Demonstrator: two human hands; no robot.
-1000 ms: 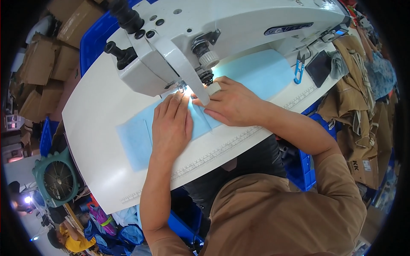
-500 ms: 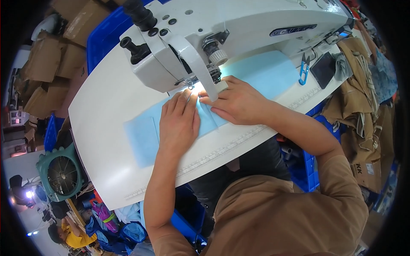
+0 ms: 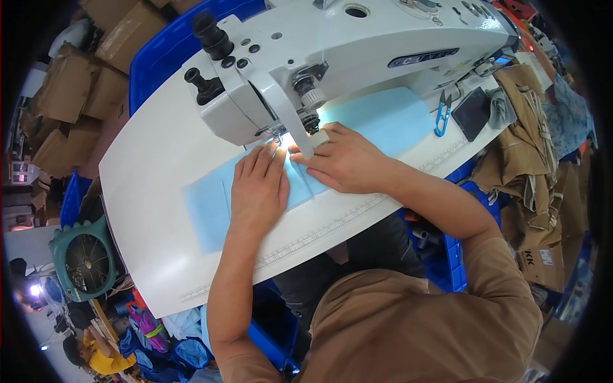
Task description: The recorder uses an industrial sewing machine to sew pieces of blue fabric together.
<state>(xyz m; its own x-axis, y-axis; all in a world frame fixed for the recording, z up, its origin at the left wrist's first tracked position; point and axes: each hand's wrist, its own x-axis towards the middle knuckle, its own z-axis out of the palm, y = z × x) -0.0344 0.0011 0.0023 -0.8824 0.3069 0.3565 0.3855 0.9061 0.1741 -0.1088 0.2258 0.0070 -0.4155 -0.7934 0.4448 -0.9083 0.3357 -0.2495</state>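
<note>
A white sewing machine (image 3: pixel 239 124) stands over a light blue piece of cloth (image 3: pixel 207 210), its lamp lighting the needle area. My left hand (image 3: pixel 260 188) lies flat on the cloth, fingers stretched toward the presser foot (image 3: pixel 278 138). On the other side of the needle, my right hand (image 3: pixel 348 159) presses the cloth, its index finger pointing at the lit spot and its thumb apart. A fold or seam line runs down between the two hands. The cloth's far part spreads beneath the machine arm. My fingertips nearest the needle are partly lost in glare.
Blue-handled thread snips (image 3: pixel 440 116) and a dark flat device (image 3: pixel 471 115) lie right on the white table (image 3: pixel 153 255), whose front edge carries a ruler strip. Brown cloth (image 3: pixel 523 153) hangs at right. A green fan (image 3: pixel 83 258) and a person in yellow (image 3: pixel 110 357) are left.
The whole view has shifted slightly, so the machine sits a little lower and further left in it. Both hands keep nearly the same place on the cloth beside the needle.
</note>
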